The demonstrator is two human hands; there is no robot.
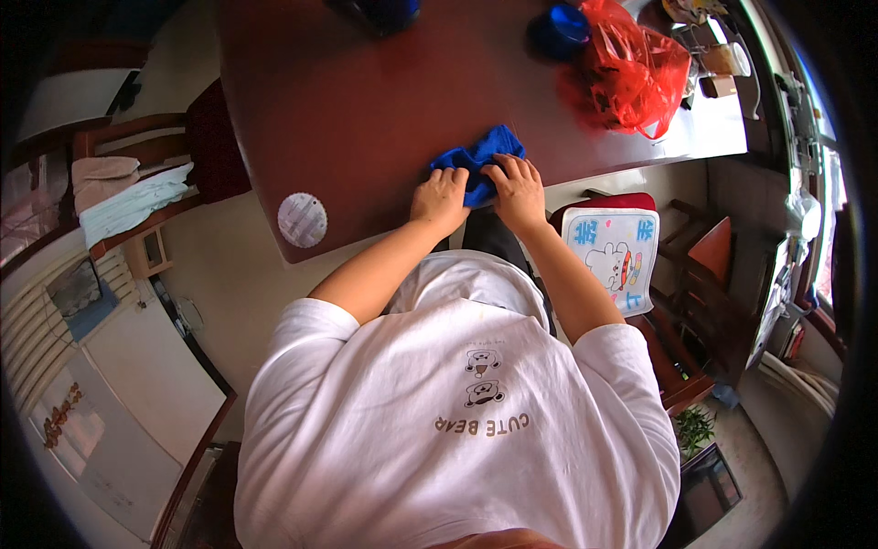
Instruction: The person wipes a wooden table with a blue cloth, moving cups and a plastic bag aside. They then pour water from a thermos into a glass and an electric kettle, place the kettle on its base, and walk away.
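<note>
A crumpled blue cloth [488, 154] lies at the near edge of a dark red-brown table [357, 123]. My left hand [442, 197] grips the cloth's left part, its fingers curled into the fabric. On the cloth's right side my right hand [516, 191] presses and pinches it with bent fingers. The two hands are a short way apart, with blue fabric bunched between them. Part of the cloth is hidden under the fingers.
A round, pale, scallop-edged mat [302, 220] lies at the table's near left corner. A red plastic bag [627, 75] and a blue round container [561, 31] stand at the back right. A chair with a printed cushion [609, 254] is at my right, another chair [137, 137] at the left.
</note>
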